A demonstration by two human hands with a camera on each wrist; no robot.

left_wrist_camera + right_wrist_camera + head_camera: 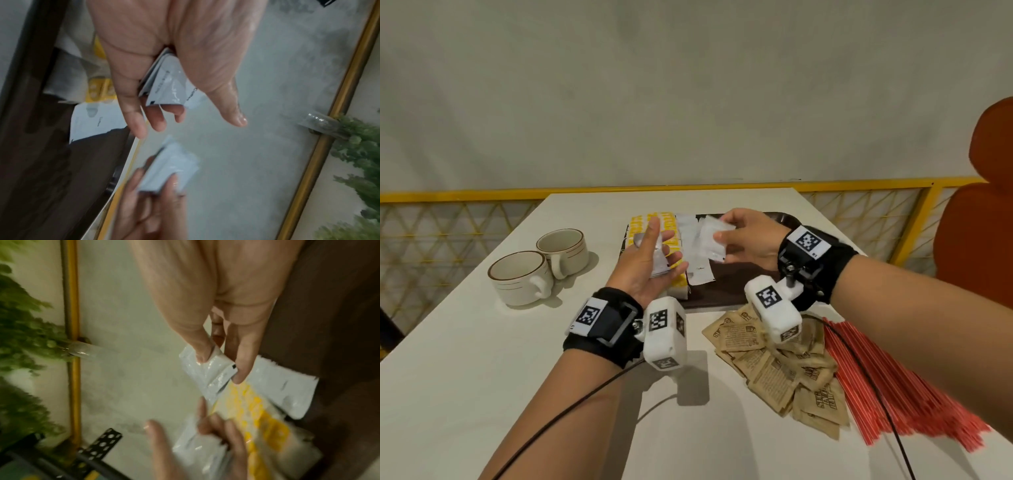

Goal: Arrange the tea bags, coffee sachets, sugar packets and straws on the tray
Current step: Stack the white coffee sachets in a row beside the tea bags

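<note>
Under both hands, tray [729, 291] mostly hidden

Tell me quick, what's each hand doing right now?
Left hand: holding a small stack of white sachets in its fingers.
Right hand: pinching one white sachet above the brown tray.

Over the brown tray [726, 291] at twelve o'clock, the left hand [650, 263] cradles a small stack of white sachets [659, 262], thumb raised. The right hand [751, 240] pinches more white sachets [712, 236] just beside it, at two o'clock from the left. Yellow tea bags [654, 219] lie on the tray's left part. Brown sugar packets [777, 370] and red straws [887, 383] lie on the table at four o'clock; two cups [537, 267] stand at nine.
</note>
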